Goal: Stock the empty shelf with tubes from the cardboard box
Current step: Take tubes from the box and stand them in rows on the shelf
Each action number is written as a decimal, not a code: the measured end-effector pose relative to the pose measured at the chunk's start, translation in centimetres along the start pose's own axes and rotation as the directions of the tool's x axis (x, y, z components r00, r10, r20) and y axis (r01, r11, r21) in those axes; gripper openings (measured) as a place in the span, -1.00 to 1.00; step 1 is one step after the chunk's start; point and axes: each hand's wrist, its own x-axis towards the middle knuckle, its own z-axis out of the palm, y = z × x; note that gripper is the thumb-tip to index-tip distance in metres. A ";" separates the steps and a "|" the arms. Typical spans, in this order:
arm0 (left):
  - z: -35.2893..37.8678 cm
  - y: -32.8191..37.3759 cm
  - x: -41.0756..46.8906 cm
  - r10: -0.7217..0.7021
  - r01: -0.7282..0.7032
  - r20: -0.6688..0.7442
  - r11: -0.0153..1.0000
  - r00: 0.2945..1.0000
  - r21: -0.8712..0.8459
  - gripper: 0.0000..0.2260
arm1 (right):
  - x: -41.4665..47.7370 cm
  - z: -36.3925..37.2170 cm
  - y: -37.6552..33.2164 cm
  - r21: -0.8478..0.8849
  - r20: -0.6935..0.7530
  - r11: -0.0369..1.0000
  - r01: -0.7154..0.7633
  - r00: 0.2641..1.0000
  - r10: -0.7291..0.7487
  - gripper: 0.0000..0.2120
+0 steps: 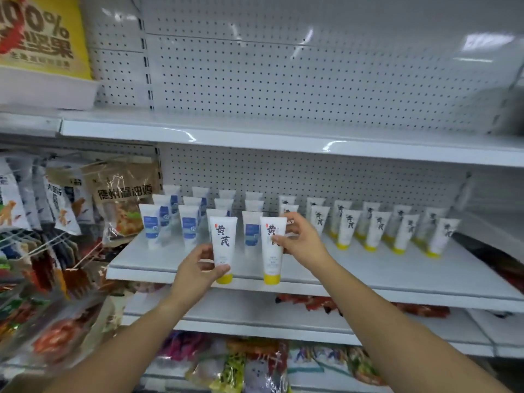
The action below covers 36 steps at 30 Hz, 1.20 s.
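My left hand (198,268) grips a white tube with a yellow cap (224,245), cap down, just above the front edge of the white middle shelf (397,276). My right hand (300,239) grips a second yellow-capped tube (270,251) by its upper part, its cap near the shelf's front edge. Several blue-labelled tubes (151,225) stand in rows on the shelf's left half. Several yellow-capped tubes (374,231) stand in rows on its right half. The cardboard box is out of view.
The upper shelf (283,137) is bare in front of its pegboard back. Snack bags (124,199) hang and lean at the left, touching the shelf's left end. More packets (241,361) fill the lower shelves. A yellow bag (42,35) sits at the top left.
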 end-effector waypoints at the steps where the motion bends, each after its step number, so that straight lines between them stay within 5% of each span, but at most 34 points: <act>1: 1.1 0.3 0.1 0.007 -0.007 0.010 1.000 1.000 -0.002 -0.63 | -0.2 -1.2 0.3 -0.004 -0.018 1.000 -0.008 1.000 0.008 -0.63; 23: 24.3 5.0 7.6 0.145 -0.090 0.382 0.983 0.913 -0.159 -0.60 | -3.1 -22.0 4.1 -0.140 -0.429 0.981 -0.136 0.901 0.064 -0.65; 36: 32.8 5.9 9.5 0.173 -0.103 0.455 0.979 0.873 -0.176 -0.59 | -3.1 -29.3 6.3 -0.170 -0.529 0.968 -0.183 0.846 0.067 -0.65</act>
